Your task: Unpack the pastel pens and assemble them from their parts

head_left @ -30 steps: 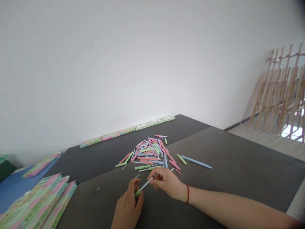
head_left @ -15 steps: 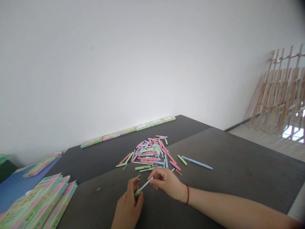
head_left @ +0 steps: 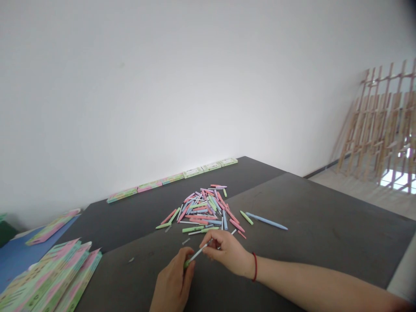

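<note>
Near the table's front edge, my left hand (head_left: 173, 279) is closed around a green pen barrel (head_left: 186, 264), most of it hidden by the fingers. A thin white pen refill (head_left: 196, 254) slants up out of the barrel. My right hand (head_left: 225, 251), with a red cord on its wrist, pinches the refill's upper end between thumb and fingers. Just beyond both hands lies a heap of pastel pen parts (head_left: 204, 208) in pink, green, blue and purple, with white refills among them. A small clear piece (head_left: 186, 241) lies close to my left hand.
Right of the heap are a green pen part (head_left: 246, 217) and a long blue pen (head_left: 266, 221). Flat boxes (head_left: 149, 186) line the wall side of the dark table (head_left: 308, 242). Stacked pastel packages (head_left: 48, 277) fill the left front. Wooden racks (head_left: 383, 125) stand at far right.
My hands keep their grips on the barrel and refill, with only small shifts. The small clear piece by my left hand now shows more fully. The whole view has shifted slightly.
</note>
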`<state>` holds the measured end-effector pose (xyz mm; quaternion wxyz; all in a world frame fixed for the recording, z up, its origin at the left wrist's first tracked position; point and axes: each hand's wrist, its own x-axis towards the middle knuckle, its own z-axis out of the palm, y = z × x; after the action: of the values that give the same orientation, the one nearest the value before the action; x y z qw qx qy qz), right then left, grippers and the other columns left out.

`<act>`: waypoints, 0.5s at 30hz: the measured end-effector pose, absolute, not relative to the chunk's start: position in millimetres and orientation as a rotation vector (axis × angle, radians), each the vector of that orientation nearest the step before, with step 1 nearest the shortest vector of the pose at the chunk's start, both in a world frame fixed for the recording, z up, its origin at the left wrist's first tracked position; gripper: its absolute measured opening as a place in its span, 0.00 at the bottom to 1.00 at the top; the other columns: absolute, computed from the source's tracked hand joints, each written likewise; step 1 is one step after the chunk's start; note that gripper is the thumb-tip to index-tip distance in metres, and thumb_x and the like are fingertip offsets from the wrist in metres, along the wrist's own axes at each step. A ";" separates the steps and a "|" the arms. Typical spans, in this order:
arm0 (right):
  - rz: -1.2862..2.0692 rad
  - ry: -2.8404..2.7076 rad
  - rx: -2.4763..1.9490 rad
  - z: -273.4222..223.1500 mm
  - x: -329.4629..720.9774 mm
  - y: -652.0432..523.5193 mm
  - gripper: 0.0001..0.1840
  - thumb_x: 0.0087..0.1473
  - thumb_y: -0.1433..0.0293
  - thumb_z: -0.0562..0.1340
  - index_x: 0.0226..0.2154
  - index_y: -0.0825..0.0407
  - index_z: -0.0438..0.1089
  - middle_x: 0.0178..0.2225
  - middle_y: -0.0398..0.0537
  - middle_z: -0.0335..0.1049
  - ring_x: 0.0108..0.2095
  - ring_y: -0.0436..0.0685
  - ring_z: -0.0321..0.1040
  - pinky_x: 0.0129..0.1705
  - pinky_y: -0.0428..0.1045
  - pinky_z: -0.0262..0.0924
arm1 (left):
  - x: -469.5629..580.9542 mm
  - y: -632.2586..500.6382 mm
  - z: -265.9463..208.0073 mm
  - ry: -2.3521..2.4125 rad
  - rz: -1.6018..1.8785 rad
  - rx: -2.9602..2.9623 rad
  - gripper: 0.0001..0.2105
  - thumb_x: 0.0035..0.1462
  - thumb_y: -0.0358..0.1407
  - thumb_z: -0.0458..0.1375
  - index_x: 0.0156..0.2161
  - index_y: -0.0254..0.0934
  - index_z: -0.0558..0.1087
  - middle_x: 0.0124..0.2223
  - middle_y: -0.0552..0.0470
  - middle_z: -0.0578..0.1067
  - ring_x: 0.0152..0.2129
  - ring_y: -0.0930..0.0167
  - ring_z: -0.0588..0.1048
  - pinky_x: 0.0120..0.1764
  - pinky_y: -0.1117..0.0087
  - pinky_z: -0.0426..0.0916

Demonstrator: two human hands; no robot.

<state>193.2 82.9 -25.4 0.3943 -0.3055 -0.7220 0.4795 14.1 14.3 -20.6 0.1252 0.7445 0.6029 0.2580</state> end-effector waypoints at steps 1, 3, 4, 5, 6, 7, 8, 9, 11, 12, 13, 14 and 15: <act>1.268 -1.798 -0.773 -27.4 192.3 83.8 0.05 0.49 0.69 0.62 0.31 0.53 0.68 0.20 0.39 0.62 0.21 0.47 0.58 0.23 0.43 0.54 | 14.0 14.7 -20.7 1.767 0.729 2.180 0.08 0.62 0.39 0.44 0.43 0.43 0.62 0.35 0.54 0.76 0.32 0.70 0.77 0.35 0.71 0.66; 1.344 -1.737 -0.761 -30.3 190.7 85.2 0.05 0.49 0.69 0.62 0.30 0.53 0.67 0.20 0.39 0.63 0.21 0.47 0.60 0.23 0.43 0.56 | 13.2 15.9 -21.5 1.801 0.687 2.187 0.08 0.62 0.39 0.43 0.43 0.43 0.62 0.35 0.54 0.76 0.32 0.69 0.77 0.34 0.71 0.65; 1.366 -1.716 -0.754 -31.2 190.0 85.7 0.05 0.49 0.69 0.62 0.30 0.53 0.67 0.20 0.39 0.63 0.21 0.48 0.61 0.23 0.43 0.57 | 12.6 16.5 -22.1 1.822 0.665 2.184 0.09 0.62 0.39 0.43 0.43 0.43 0.62 0.34 0.54 0.76 0.31 0.69 0.77 0.34 0.71 0.65; 1.382 -1.701 -0.749 -31.8 189.5 86.0 0.06 0.49 0.68 0.62 0.30 0.54 0.67 0.20 0.39 0.64 0.21 0.48 0.62 0.23 0.43 0.57 | 12.0 17.1 -22.8 1.841 0.642 2.179 0.09 0.62 0.39 0.42 0.42 0.43 0.62 0.34 0.54 0.76 0.31 0.69 0.77 0.33 0.71 0.65; 1.397 -1.690 -0.743 -32.4 189.1 86.3 0.06 0.49 0.68 0.63 0.30 0.54 0.67 0.20 0.39 0.64 0.21 0.47 0.62 0.23 0.43 0.57 | 11.4 17.7 -23.5 1.856 0.616 2.176 0.09 0.62 0.39 0.42 0.42 0.43 0.62 0.34 0.54 0.77 0.31 0.69 0.77 0.33 0.72 0.64; 1.414 -1.682 -0.737 -33.1 188.7 86.4 0.07 0.49 0.68 0.63 0.30 0.54 0.67 0.21 0.39 0.64 0.21 0.47 0.62 0.23 0.43 0.58 | 10.9 18.2 -24.2 1.868 0.590 2.173 0.09 0.62 0.38 0.42 0.42 0.43 0.62 0.34 0.54 0.77 0.31 0.69 0.77 0.32 0.72 0.64; 1.434 -1.671 -0.730 -33.8 188.3 86.5 0.07 0.48 0.67 0.63 0.30 0.54 0.67 0.21 0.39 0.64 0.21 0.47 0.62 0.23 0.42 0.58 | 10.4 18.8 -24.9 1.874 0.564 2.172 0.09 0.62 0.38 0.42 0.42 0.43 0.63 0.34 0.54 0.77 0.31 0.69 0.78 0.32 0.72 0.64; 1.456 -1.658 -0.722 -34.8 187.7 86.5 0.08 0.48 0.66 0.63 0.30 0.54 0.67 0.21 0.39 0.65 0.21 0.47 0.62 0.23 0.42 0.58 | 10.0 19.4 -25.8 1.873 0.538 2.178 0.09 0.62 0.38 0.42 0.41 0.43 0.63 0.34 0.54 0.77 0.31 0.69 0.78 0.31 0.73 0.64; 1.495 -1.631 -0.715 -37.4 186.3 86.4 0.09 0.47 0.65 0.64 0.29 0.54 0.67 0.22 0.39 0.65 0.22 0.46 0.62 0.23 0.42 0.59 | 9.3 20.4 -27.5 1.853 0.492 2.202 0.10 0.62 0.38 0.42 0.39 0.43 0.65 0.32 0.54 0.77 0.30 0.70 0.77 0.30 0.73 0.63; 1.510 -1.622 -0.716 -38.9 185.5 86.5 0.10 0.47 0.65 0.64 0.29 0.54 0.67 0.22 0.39 0.65 0.22 0.46 0.62 0.23 0.42 0.59 | 9.0 20.8 -28.3 1.838 0.478 2.215 0.10 0.62 0.37 0.42 0.37 0.43 0.65 0.32 0.54 0.77 0.30 0.70 0.77 0.30 0.74 0.63; 1.525 -1.619 -0.720 -40.2 184.7 86.8 0.11 0.46 0.64 0.65 0.29 0.54 0.67 0.21 0.39 0.65 0.21 0.46 0.62 0.22 0.41 0.58 | 8.7 21.2 -29.0 1.825 0.471 2.227 0.11 0.62 0.38 0.42 0.35 0.43 0.66 0.31 0.54 0.77 0.30 0.70 0.77 0.30 0.74 0.63; 1.545 -1.622 -0.725 -40.9 184.3 87.6 0.12 0.46 0.63 0.65 0.28 0.54 0.67 0.21 0.39 0.65 0.21 0.45 0.62 0.22 0.41 0.58 | 8.3 21.6 -29.5 1.817 0.474 2.233 0.11 0.62 0.38 0.42 0.34 0.44 0.66 0.30 0.54 0.77 0.30 0.70 0.77 0.30 0.74 0.63; 1.571 -1.633 -0.730 -40.6 184.4 89.1 0.12 0.46 0.62 0.65 0.29 0.55 0.68 0.20 0.38 0.65 0.20 0.45 0.61 0.22 0.41 0.59 | 7.8 22.0 -29.8 1.812 0.483 2.234 0.11 0.62 0.38 0.42 0.33 0.44 0.66 0.30 0.54 0.77 0.30 0.70 0.77 0.30 0.74 0.63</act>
<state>184.4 89.1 -40.6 0.3713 -0.2847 -0.6368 0.6129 7.8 22.0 -29.8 0.1120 0.7610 0.6174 0.1646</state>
